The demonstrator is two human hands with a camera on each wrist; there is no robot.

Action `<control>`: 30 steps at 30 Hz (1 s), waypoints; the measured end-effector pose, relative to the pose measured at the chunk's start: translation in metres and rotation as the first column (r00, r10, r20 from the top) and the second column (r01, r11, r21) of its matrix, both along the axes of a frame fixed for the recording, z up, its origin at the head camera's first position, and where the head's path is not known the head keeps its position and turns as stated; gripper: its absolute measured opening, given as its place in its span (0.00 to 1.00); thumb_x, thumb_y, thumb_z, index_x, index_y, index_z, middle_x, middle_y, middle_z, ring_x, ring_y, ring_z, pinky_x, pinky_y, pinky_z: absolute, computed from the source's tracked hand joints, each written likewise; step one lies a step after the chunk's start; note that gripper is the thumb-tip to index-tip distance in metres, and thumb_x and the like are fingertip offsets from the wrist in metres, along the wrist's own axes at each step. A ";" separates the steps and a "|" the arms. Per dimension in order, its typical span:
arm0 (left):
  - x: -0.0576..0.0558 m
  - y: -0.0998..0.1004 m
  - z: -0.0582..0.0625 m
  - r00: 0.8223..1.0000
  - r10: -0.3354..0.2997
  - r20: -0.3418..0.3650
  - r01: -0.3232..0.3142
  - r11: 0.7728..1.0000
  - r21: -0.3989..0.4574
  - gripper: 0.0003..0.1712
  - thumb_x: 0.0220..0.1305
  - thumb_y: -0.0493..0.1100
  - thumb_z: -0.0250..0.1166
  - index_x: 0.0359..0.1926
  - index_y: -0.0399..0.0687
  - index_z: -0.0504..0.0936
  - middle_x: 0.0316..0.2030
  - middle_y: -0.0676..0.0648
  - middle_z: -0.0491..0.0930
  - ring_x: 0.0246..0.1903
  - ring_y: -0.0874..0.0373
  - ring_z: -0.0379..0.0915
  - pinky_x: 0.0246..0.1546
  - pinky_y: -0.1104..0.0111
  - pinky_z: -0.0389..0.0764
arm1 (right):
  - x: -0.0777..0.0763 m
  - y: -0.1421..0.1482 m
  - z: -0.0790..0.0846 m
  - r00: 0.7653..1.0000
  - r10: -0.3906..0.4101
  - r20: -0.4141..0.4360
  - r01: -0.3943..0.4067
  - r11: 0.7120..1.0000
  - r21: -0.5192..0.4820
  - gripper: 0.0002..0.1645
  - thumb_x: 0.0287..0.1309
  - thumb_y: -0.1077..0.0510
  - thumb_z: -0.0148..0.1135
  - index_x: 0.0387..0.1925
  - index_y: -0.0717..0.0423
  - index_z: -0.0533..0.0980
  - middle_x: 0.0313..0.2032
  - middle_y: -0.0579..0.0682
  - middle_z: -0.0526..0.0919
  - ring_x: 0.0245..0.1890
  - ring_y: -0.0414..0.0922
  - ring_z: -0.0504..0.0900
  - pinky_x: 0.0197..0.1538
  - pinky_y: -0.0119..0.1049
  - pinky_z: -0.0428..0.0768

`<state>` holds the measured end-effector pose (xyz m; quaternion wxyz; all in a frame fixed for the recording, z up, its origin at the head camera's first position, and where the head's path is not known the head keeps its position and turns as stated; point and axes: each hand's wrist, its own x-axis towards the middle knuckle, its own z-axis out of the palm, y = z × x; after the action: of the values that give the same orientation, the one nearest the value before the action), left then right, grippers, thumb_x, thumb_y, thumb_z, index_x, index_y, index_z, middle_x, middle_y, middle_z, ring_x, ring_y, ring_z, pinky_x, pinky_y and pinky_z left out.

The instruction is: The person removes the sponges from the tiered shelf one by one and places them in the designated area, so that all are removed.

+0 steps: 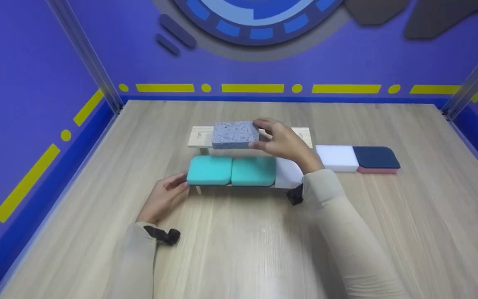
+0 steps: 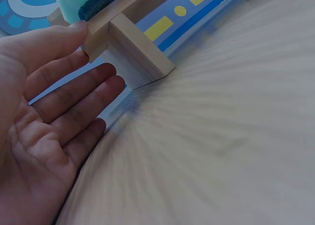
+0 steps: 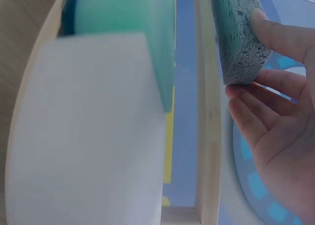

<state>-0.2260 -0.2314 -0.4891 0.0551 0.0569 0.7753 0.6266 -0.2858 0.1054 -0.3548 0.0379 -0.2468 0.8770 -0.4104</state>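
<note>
My right hand holds a grey-blue porous sponge by its right end, thumb in front and fingers behind. The sponge lies over the rear wooden shelf; in the right wrist view its porous side shows beside the rail. Along the front wooden shelf sit two turquoise sponges with dark undersides, then a white sponge partly covered by my right wrist. My left hand pinches the left end of this shelf between thumb and index finger; its other fingers extend loosely below.
Right of the shelves, a white sponge lies on the wood-grain table against a sponge with a dark top and pink base. Blue panels stand behind and at both sides. Small black cameras are strapped to my wrists.
</note>
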 end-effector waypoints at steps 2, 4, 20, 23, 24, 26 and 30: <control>0.001 0.000 0.001 1.000 -0.005 -0.005 0.005 1.000 0.008 0.29 0.65 0.44 0.64 0.63 0.39 0.71 0.63 0.41 0.72 0.65 0.51 0.66 0.62 0.72 0.71 | 0.000 0.004 0.000 1.000 -0.001 0.000 0.001 1.000 0.004 0.40 0.56 0.57 0.68 0.66 0.66 0.64 0.68 0.59 0.65 0.67 0.54 0.67 0.68 0.43 0.69; 0.001 0.001 0.001 1.000 -0.008 -0.005 0.008 1.000 0.021 0.29 0.65 0.45 0.64 0.64 0.38 0.71 0.63 0.41 0.72 0.65 0.51 0.66 0.62 0.73 0.71 | -0.001 0.008 0.001 1.000 -0.002 0.005 0.002 1.000 0.003 0.40 0.56 0.57 0.68 0.66 0.67 0.63 0.69 0.60 0.64 0.68 0.54 0.67 0.68 0.44 0.69; 0.004 -0.001 -0.002 1.000 0.012 -0.002 -0.012 1.000 -0.005 0.27 0.65 0.42 0.63 0.64 0.38 0.71 0.63 0.40 0.72 0.64 0.50 0.67 0.59 0.77 0.72 | 0.003 0.047 0.006 1.000 -0.021 0.008 0.021 1.000 -0.017 0.42 0.55 0.54 0.69 0.67 0.65 0.63 0.70 0.61 0.62 0.68 0.56 0.65 0.70 0.45 0.66; 0.006 -0.002 -0.002 1.000 0.023 0.005 -0.023 1.000 -0.007 0.27 0.65 0.41 0.64 0.63 0.39 0.72 0.62 0.41 0.73 0.64 0.51 0.67 0.59 0.78 0.72 | 0.005 0.053 0.005 1.000 -0.020 0.002 0.020 0.999 -0.025 0.42 0.55 0.55 0.69 0.67 0.66 0.63 0.69 0.62 0.62 0.68 0.58 0.65 0.70 0.46 0.66; 0.006 -0.002 -0.002 1.000 0.019 0.000 -0.019 1.000 -0.014 0.27 0.65 0.42 0.63 0.63 0.39 0.71 0.63 0.41 0.73 0.64 0.51 0.67 0.59 0.77 0.72 | 0.005 0.056 0.005 1.000 -0.021 0.000 0.021 0.999 -0.029 0.42 0.55 0.55 0.69 0.67 0.66 0.63 0.69 0.63 0.62 0.68 0.58 0.65 0.71 0.46 0.65; 0.005 -0.002 -0.002 1.000 0.018 -0.005 -0.018 1.000 -0.023 0.28 0.65 0.42 0.64 0.64 0.39 0.71 0.63 0.41 0.72 0.64 0.50 0.66 0.60 0.77 0.71 | 0.007 0.062 0.005 1.000 -0.029 -0.003 0.029 0.999 -0.041 0.42 0.55 0.56 0.69 0.67 0.67 0.62 0.69 0.64 0.61 0.68 0.59 0.64 0.71 0.47 0.65; 0.001 -0.001 0.001 1.000 0.003 -0.020 -0.004 0.999 -0.044 0.29 0.65 0.45 0.64 0.64 0.40 0.71 0.64 0.41 0.72 0.65 0.51 0.65 0.62 0.75 0.69 | 0.010 0.075 0.008 0.999 -0.051 -0.012 0.051 0.998 -0.046 0.42 0.56 0.54 0.69 0.67 0.67 0.62 0.69 0.64 0.61 0.69 0.59 0.63 0.71 0.49 0.63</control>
<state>-0.2250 -0.2320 -0.4885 0.0473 0.0607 0.7896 0.6088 -0.2762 0.1809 -0.3466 0.0159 -0.2279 0.8737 -0.4294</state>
